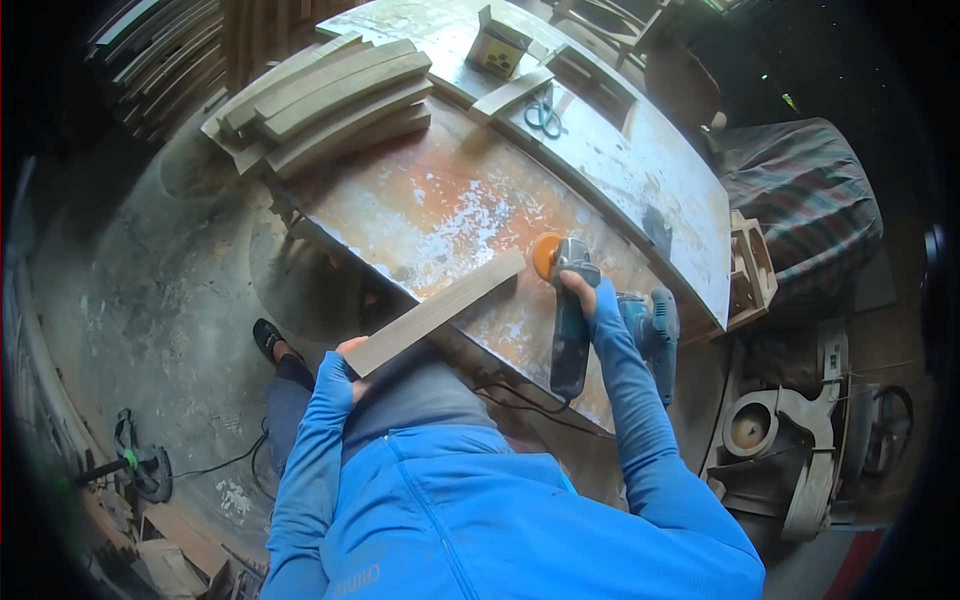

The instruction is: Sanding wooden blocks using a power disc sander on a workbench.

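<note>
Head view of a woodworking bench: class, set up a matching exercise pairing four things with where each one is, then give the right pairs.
Things:
1. wooden plank
2. angle grinder
3. scissors
4. stack of wooden pieces

Places:
A. far left end of the bench
B. gripped at its near end by the left hand
C. lying flat on the far side of the bench
D. held by the right hand, orange disc by the plank's far end

Pairs: 1-B, 2-D, 3-C, 4-A

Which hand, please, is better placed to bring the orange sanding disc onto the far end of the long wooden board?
Probably the right hand: it grips the blue grinder, whose orange disc sits beside the board. The left hand holds the near end.
</note>
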### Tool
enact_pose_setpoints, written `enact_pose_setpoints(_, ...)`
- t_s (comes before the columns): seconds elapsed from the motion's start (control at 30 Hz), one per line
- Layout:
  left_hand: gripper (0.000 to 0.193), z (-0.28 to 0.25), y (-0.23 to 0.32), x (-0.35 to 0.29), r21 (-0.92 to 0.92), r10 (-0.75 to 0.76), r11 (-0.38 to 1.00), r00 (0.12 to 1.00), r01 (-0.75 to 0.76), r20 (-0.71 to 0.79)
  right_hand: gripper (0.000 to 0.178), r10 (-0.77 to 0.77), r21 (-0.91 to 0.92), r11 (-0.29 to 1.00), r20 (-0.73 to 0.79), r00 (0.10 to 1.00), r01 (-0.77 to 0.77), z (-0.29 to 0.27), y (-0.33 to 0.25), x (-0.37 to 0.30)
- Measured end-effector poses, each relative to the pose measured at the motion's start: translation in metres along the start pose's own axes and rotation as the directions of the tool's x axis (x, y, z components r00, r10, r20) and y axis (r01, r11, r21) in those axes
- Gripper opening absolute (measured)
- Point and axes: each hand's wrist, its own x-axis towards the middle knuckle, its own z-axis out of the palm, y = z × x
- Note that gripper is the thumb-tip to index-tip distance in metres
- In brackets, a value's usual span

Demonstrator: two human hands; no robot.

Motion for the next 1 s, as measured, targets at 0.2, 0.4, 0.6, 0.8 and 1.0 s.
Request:
enact_pose_setpoints(0.2, 0.063, -0.006, 0.013, -0.017, -0.038, -0.061, 0.997, 0.998, 0.06, -0.003, 0.094, -0.004, -0.406, 0.904, 0.299, 0.954, 0.132, 0.07, -0.014, -0.044)
enact_pose_setpoints(0.4, 0.063, -0.01, 0.0, -0.015, -0.09, -0.091, 0.992, 0.996, 0.092, 0.013, 0.099, 0.108, -0.475, 0.877, 0.347, 0.932, 0.075, 0.081, -0.042, -0.032)
enact_pose_setpoints(0.6, 0.063, -0.016, -0.018, -0.017, -0.109, -0.107, 0.988, 0.994, 0.109, 0.021, 0.059, 0.117, -0.246, 0.965, 0.105, 0.988, -0.088, 0.021, -0.036, 0.019)
enact_pose_setpoints(0.8, 0.069, -0.024, 0.049, -0.024, -0.131, -0.344, 0.927, 0.937, 0.35, 0.066, 0.057, 0.085, 0.51, 0.855, 0.043, 0.995, -0.095, 0.006, 0.024, 0.002)
enact_pose_setpoints(1.0, 0.075, -0.027, 0.032, -0.017, -0.425, -0.412, 0.783, 0.891, 0.454, 0.192, 0.067, 0.096, 0.865, 0.489, 0.077, 0.992, -0.114, 0.07, 0.037, -0.062)
